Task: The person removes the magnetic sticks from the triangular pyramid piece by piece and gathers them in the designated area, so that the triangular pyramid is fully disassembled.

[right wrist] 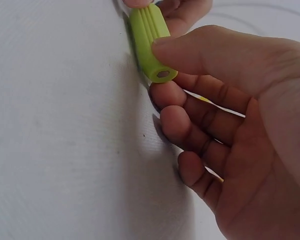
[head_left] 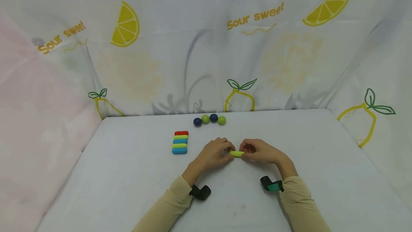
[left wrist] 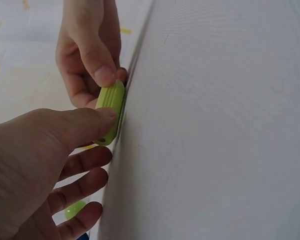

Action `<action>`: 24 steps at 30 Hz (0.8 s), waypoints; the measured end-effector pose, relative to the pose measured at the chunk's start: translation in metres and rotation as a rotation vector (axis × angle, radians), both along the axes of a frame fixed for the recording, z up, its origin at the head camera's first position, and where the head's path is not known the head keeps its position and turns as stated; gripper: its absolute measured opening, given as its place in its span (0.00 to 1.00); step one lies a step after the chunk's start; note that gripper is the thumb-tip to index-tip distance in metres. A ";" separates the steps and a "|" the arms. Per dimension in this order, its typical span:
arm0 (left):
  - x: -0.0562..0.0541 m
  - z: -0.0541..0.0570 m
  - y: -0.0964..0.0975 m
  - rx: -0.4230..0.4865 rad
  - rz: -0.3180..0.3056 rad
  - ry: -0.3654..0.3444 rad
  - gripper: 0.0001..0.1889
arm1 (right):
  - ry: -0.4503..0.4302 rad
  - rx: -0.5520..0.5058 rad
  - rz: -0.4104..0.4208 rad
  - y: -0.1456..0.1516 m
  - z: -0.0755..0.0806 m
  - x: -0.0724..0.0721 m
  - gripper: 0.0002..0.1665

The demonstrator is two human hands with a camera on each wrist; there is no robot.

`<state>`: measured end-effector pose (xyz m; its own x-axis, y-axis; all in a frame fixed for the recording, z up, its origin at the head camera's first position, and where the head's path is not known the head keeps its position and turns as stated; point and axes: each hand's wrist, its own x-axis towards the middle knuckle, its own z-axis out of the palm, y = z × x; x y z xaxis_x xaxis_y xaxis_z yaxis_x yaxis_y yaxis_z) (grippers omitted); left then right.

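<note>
A short yellow-green ribbed stick (head_left: 237, 154) lies low at the white table surface between the two hands. The left hand (head_left: 216, 152) pinches its left end, thumb (left wrist: 92, 122) on the near side and the other fingers spread below. At the other end the right hand (head_left: 260, 150) pinches it, with the thumb (right wrist: 190, 50) across its side. A small round hole shows in the end face of the stick (right wrist: 152, 42) in the right wrist view. Left of the hands lies a column of similar sticks (head_left: 180, 141) in red, yellow-green and blue.
Several glossy balls, dark blue (head_left: 197, 121) and green (head_left: 221, 120), sit in a row near the back edge of the white table (head_left: 128, 174). Behind it hangs a pale cloth (head_left: 180, 46) printed with lemons. Each wrist wears a small black camera (head_left: 202, 192).
</note>
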<state>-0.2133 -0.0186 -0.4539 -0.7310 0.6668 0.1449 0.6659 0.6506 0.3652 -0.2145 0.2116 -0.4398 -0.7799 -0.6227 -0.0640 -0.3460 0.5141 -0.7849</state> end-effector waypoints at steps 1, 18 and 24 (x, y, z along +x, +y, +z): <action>0.000 0.000 0.000 -0.004 0.002 -0.001 0.12 | 0.002 -0.001 -0.001 0.000 0.000 0.000 0.10; 0.001 0.004 -0.011 -0.007 0.055 -0.084 0.09 | -0.015 -0.014 -0.038 -0.002 -0.006 0.000 0.04; 0.002 0.004 -0.027 0.019 0.056 -0.090 0.10 | -0.006 -0.016 -0.046 -0.002 -0.007 0.000 0.03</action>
<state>-0.2109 -0.0454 -0.4503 -0.7774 0.6226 0.0898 0.5931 0.6779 0.4344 -0.2147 0.2092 -0.4469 -0.8071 -0.5875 -0.0590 -0.3178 0.5164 -0.7952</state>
